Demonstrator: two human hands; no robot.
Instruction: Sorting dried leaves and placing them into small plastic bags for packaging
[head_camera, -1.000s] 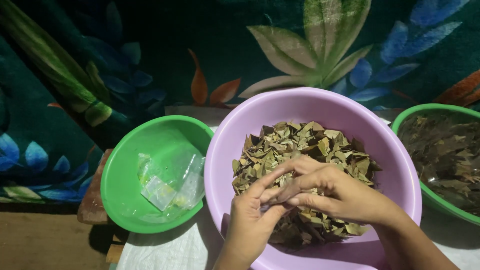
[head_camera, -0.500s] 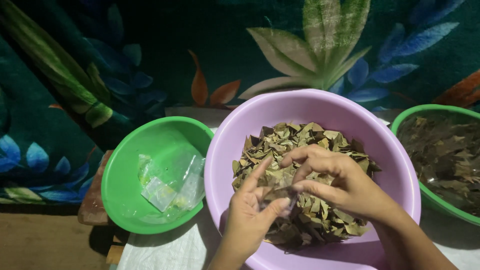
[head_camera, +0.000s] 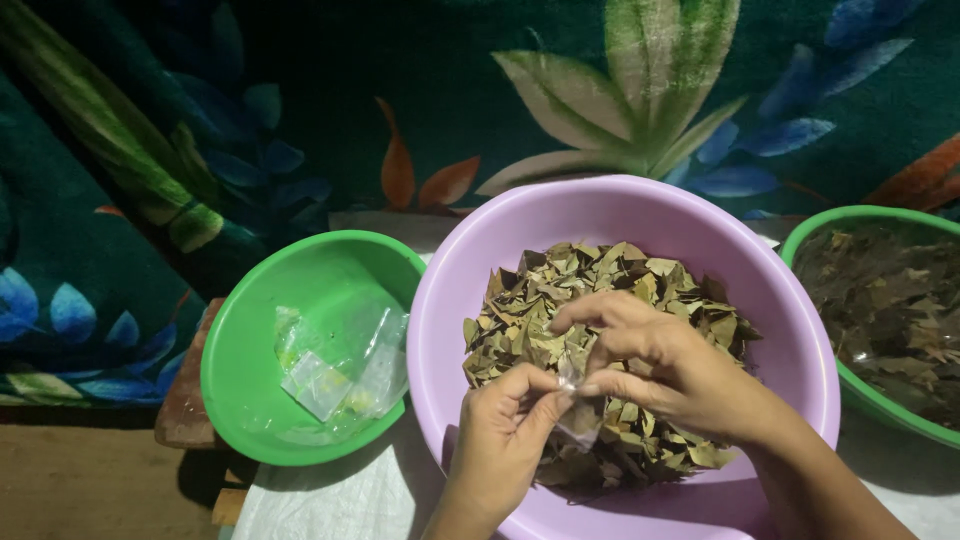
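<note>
Behind the counter (head_camera: 330, 500) hangs a dark cloth printed with leaves. Our hands meet over the lilac basin (head_camera: 790, 330), which is heaped with dried leaf pieces (head_camera: 560, 290): the left hand (head_camera: 500, 440) and right hand (head_camera: 670, 365) both pinch a small clear bag (head_camera: 578, 415) above the heap. Left of the basin, a green bowl (head_camera: 250, 330) holds a few filled clear packets (head_camera: 340, 375). We judge the packing barely begun, since most leaves remain loose.

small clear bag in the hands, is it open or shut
Cannot tell. The small clear bag is pinched between the left hand and right hand over the purple bowl of dried leaves; its mouth is hidden.
</note>
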